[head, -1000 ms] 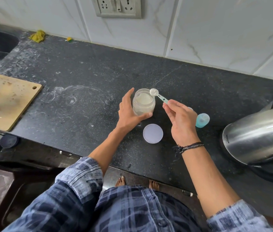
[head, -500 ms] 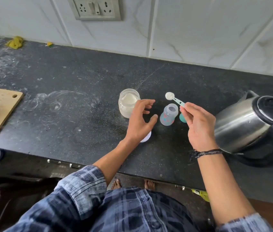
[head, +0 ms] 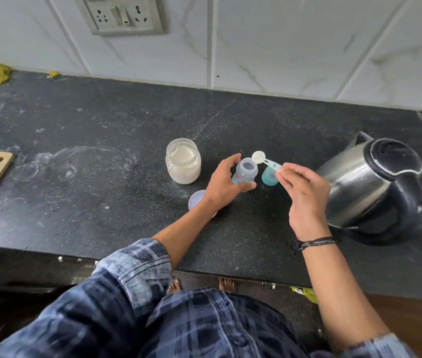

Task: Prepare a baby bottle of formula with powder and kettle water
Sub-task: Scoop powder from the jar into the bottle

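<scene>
Since half a second earlier, left hand point(head: 224, 186) had shifted from the gap beside the powder jar point(head: 183, 164) onto the baby bottle point(head: 246, 174), and the scoop point(head: 265, 161) had come closer to the bottle's mouth. Item, baby bottle: small, clear plastic, open-mouthed, upright on the counter point(head: 101, 202) between jar and teal cap point(head: 268, 177); judged light and easily tipped, smooth-walled, so best steadied low on the body. Left hand curled round it, thumb on the near side, fingers on the far left. Item, scoop: thin plastic, bowl filled with white powder, held just past the far-right rim of the mouth; judged near weightless, load loose and quick to spill if tilted early; best held at the handle end. Right hand point(head: 305, 195) pinched that handle between thumb and fingertips. Item, jar: open, part full, its lid point(head: 196, 200) lying flat nearby, partly under the left wrist. Item, kettle point(head: 370, 182): steel, lid closed, standing apart at the right, untouched; judged heavy, to be lifted by its black handle.
</scene>
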The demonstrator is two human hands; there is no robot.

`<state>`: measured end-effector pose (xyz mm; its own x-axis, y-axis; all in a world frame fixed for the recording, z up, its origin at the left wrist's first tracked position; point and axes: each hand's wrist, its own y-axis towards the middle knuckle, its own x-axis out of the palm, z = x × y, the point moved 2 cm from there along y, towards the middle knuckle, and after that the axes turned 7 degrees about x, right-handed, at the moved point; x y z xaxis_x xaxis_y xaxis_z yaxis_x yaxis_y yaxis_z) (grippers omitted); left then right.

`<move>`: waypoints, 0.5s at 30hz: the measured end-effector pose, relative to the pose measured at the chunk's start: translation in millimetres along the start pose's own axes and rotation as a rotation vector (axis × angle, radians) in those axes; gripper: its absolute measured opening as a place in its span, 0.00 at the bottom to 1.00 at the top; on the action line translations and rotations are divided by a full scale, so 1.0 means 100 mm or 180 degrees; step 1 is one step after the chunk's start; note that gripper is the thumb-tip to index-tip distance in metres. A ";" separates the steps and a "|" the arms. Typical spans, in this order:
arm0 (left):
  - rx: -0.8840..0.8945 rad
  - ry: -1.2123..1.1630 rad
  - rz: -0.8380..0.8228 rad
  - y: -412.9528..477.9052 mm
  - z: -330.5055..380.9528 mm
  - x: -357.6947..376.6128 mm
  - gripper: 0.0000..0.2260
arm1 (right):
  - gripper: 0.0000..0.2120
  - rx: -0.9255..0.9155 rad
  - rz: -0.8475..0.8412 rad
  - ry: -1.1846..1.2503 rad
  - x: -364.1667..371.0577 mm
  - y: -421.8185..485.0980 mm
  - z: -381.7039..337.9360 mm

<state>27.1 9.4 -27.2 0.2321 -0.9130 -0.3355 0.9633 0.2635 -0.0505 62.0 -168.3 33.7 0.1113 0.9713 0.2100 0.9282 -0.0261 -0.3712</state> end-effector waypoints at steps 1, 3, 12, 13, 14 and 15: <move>-0.0029 -0.0004 -0.0029 0.01 0.00 0.00 0.37 | 0.07 -0.0017 -0.0011 -0.0029 -0.01 0.00 0.00; -0.0027 0.0013 -0.0054 0.03 -0.01 0.01 0.34 | 0.05 -0.0064 -0.0038 -0.0118 -0.02 0.01 0.00; -0.0006 -0.0057 0.0077 0.05 -0.04 0.01 0.28 | 0.09 -0.0415 -0.0151 -0.0537 -0.02 -0.03 0.03; -0.0009 -0.0050 0.0079 0.05 -0.04 0.01 0.28 | 0.11 -0.0458 -0.0124 -0.0627 -0.02 -0.03 0.03; -0.0013 -0.0041 0.0075 0.05 -0.04 0.01 0.28 | 0.12 -0.0520 -0.0074 -0.0745 -0.02 -0.02 0.03; -0.0020 -0.0029 0.0066 0.05 -0.03 0.01 0.28 | 0.12 -0.0593 -0.0013 -0.0873 -0.02 -0.02 0.03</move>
<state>31.6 10.7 -30.8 0.2533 -0.9101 -0.3279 0.9574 0.2844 -0.0496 58.6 -169.4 30.9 0.0312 0.9983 -0.0496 0.9802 -0.0403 -0.1937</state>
